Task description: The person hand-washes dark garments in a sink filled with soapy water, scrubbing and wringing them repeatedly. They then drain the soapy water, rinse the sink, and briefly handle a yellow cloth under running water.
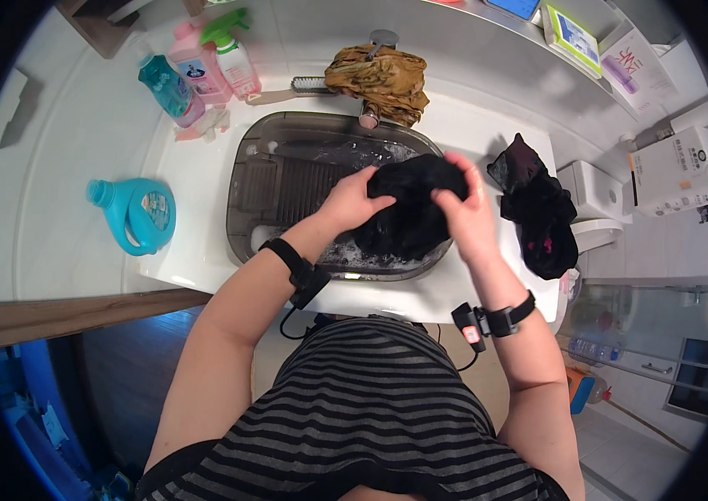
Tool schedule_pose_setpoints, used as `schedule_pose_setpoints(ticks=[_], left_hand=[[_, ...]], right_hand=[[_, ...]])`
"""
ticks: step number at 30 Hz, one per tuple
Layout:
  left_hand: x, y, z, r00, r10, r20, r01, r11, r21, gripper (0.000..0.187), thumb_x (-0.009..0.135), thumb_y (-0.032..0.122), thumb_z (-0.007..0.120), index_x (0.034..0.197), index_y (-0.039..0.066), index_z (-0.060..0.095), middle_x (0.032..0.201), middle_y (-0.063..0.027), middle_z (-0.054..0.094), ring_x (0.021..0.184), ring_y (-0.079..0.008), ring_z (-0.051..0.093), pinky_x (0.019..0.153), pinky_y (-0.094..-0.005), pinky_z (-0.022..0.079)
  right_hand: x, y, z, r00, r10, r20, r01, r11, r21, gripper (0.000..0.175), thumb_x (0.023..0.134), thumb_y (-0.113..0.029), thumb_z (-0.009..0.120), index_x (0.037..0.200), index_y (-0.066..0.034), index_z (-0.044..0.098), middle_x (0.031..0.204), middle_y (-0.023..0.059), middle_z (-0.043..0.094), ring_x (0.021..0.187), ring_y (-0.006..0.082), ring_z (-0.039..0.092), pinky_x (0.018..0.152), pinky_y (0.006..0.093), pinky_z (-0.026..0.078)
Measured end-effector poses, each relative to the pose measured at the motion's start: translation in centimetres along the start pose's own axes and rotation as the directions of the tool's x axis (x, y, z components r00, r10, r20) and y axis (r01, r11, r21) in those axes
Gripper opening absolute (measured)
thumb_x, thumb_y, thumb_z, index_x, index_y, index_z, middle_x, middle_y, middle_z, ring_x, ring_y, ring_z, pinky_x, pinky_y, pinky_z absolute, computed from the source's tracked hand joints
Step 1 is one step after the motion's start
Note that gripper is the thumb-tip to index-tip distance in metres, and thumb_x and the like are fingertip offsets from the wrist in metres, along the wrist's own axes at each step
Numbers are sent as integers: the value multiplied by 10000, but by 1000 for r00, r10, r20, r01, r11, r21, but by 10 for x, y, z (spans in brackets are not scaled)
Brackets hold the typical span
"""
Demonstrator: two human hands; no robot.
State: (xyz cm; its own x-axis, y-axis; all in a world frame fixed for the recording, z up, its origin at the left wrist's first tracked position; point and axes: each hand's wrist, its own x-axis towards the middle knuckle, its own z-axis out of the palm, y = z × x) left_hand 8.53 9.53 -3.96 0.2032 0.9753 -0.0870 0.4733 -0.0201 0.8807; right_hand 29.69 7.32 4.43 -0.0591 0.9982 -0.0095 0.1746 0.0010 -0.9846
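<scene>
A bunched black cloth [413, 216] lies over the right side of a dark translucent plastic basin [236, 247]. My left hand [354, 203] grips the cloth along its left edge, thumb on top. On the opposite side, my right hand [469, 213] has hold of it, with the fingers curled behind the upper edge. Sudsy water shows beneath the cloth. A ribbed washboard surface [307, 188] is visible in the basin to the left of my hands. The cloth's underside is hidden.
Behind the basin, a brown wet cloth [379, 78] drapes over the faucet [369, 116], beside a scrub brush [310, 85]. A blue detergent jug [141, 213] stands left, several bottles [200, 66] back left. More black garments [541, 213] lie on the counter's right.
</scene>
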Motion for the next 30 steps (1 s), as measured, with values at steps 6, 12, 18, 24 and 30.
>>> schedule_pose_setpoints(ticks=[6,12,18,24,30], left_hand=[[-33,-6,12,981,7,195,-113,836,538,1067,833,418,765,1623,162,95,1666,-212,65,1505,-482,162,1111,-682,308],[-21,-8,27,920,-89,383,-219,692,688,1314,665,542,864,1623,128,66,1649,-267,3,1489,-554,64,1106,-711,284],[15,-24,49,908,-185,376,-182,635,751,1421,580,544,910,1613,58,64,1598,-294,194,1474,-561,125,1164,-669,199],[46,-64,69,941,-47,335,-218,673,707,1401,493,413,951,1598,48,171,1495,-274,370,1427,-537,273,1147,-660,234],[101,-59,78,988,-67,140,-76,574,815,1120,645,326,906,1546,37,307,1541,-228,355,1427,-467,316,1130,-633,282]], right_hand=[[-29,83,5,888,-186,420,453,507,-733,861,820,-97,701,1572,-187,291,1441,300,366,1339,470,372,1053,563,377],[-24,111,19,852,259,455,388,273,-881,1003,865,-463,641,1575,45,147,1508,307,318,1376,419,338,1103,520,271],[13,110,32,770,499,398,354,184,-917,1094,859,-571,630,1593,32,86,1523,280,341,1386,378,344,1113,525,267],[48,117,37,740,553,382,297,241,-924,1049,867,-633,624,1572,29,218,1537,269,361,1439,380,344,1180,537,253],[95,145,37,718,606,343,184,310,-933,908,792,-520,713,1460,9,399,1348,252,594,1260,378,578,1053,451,469]])
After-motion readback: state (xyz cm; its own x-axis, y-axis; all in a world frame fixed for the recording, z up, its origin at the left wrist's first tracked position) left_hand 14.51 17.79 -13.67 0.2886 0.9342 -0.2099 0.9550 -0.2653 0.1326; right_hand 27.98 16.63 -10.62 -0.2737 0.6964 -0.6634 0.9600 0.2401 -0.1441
